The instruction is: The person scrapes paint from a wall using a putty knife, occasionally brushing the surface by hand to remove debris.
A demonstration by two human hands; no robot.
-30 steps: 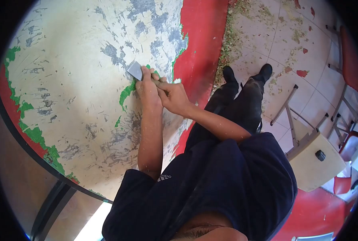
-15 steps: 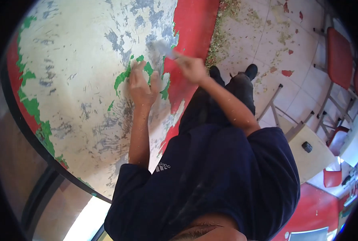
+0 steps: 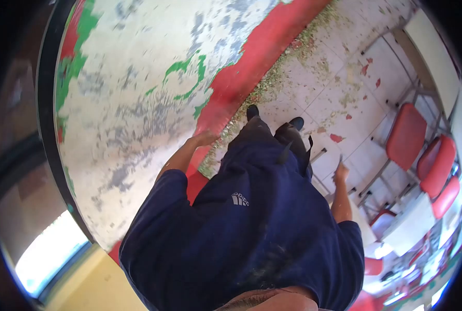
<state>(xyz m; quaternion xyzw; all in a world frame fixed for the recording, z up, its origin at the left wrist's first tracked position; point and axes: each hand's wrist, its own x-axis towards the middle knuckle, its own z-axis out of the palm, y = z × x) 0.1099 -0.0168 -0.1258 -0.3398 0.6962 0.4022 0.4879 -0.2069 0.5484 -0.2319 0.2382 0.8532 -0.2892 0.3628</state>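
Observation:
My left hand [image 3: 205, 139] is low beside the red lower band [image 3: 236, 85] of the wall, fingers blurred. Out to the right, away from the wall, my right hand [image 3: 340, 173] is closed on a scraper [image 3: 339, 159], its blade pointing up in the view. The wall [image 3: 153, 31] shows white and grey scraped patches. Green paint remnants [image 3: 202, 72] curve across its middle, and more green and red run along its left edge.
Paint flakes [image 3: 314, 57] lie on the tiled floor [image 3: 365, 119] along the wall base. Red chairs [image 3: 407, 136] and pale tables [image 3: 409, 220] stand at the right. A dark frame [image 3: 47, 114] borders the wall at the left.
My left hand has left the green patch and moved down toward the red band. My right hand has swung away from the wall to the right with the scraper. The view has turned.

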